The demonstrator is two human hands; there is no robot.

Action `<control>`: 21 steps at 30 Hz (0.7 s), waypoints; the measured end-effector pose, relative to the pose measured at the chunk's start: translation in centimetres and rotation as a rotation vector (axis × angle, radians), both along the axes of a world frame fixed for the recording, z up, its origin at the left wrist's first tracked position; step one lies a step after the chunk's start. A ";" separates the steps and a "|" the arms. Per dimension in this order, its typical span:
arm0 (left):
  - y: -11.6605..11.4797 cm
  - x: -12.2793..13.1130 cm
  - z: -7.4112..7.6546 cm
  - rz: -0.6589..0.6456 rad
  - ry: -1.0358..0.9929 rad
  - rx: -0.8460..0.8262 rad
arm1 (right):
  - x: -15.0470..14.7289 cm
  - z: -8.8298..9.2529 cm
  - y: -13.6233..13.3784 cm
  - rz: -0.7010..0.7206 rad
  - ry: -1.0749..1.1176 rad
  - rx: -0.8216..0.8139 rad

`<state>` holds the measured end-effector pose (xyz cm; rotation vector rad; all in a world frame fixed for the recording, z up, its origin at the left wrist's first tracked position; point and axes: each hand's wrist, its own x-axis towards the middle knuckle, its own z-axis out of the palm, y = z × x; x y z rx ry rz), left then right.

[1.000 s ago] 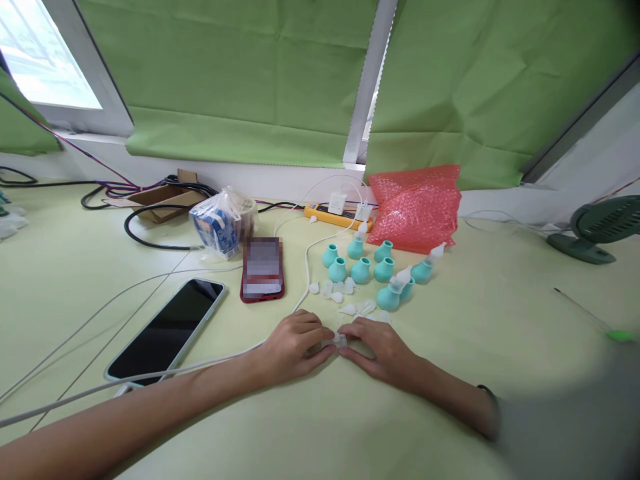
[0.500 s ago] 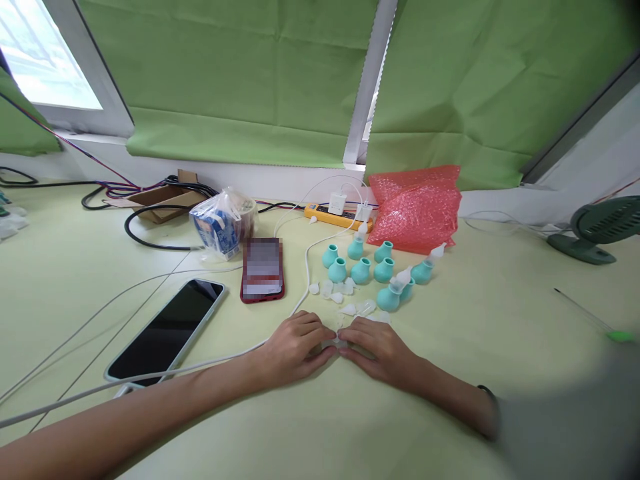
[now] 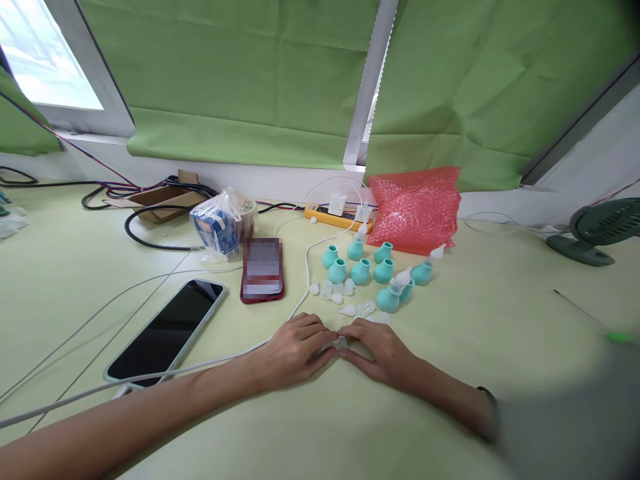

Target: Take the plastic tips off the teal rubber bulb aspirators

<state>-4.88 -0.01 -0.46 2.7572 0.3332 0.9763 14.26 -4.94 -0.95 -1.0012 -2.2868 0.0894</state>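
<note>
My left hand (image 3: 293, 348) and my right hand (image 3: 381, 349) rest on the pale green table (image 3: 320, 413), fingertips meeting over a small clear plastic piece (image 3: 339, 343). Both hands pinch that piece between curled fingers. Just beyond them lie several loose clear plastic tips (image 3: 345, 293). Behind those stand several teal rubber bulbs (image 3: 361, 271), some with a clear tip fitted (image 3: 400, 280).
A black phone (image 3: 167, 329) and a red phone (image 3: 263, 269) lie to the left, with white cables (image 3: 150, 377) running across. A plastic-bagged carton (image 3: 223, 223), a cardboard box (image 3: 160, 198), a yellow power strip (image 3: 337, 215), pink bubble wrap (image 3: 417, 207) and a green fan (image 3: 595, 230) stand farther back.
Both hands stay together at the small clear piece. Only the fingers shift slightly.
</note>
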 end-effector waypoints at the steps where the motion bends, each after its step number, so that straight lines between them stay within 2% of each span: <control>1: 0.0 0.0 0.0 0.002 0.010 0.004 | 0.0 0.1 -0.1 -0.016 0.010 0.009; 7: -0.2 -0.2 0.3 0.008 0.052 0.032 | 0.2 0.5 -0.5 -0.184 0.113 0.169; 9: -0.2 -0.2 0.3 0.013 0.066 0.032 | 0.2 0.6 -0.3 -0.266 0.074 0.220; 13: -0.2 -0.1 0.1 0.033 0.067 0.033 | 0.1 0.5 0.2 -0.411 -0.077 0.205; 17: -0.1 -0.1 -0.1 0.030 0.055 0.050 | 0.0 0.4 0.3 -0.405 -0.107 0.215; 21: 0.0 -0.2 -0.1 0.009 0.039 0.078 | 0.3 0.7 0.2 -0.375 0.003 0.333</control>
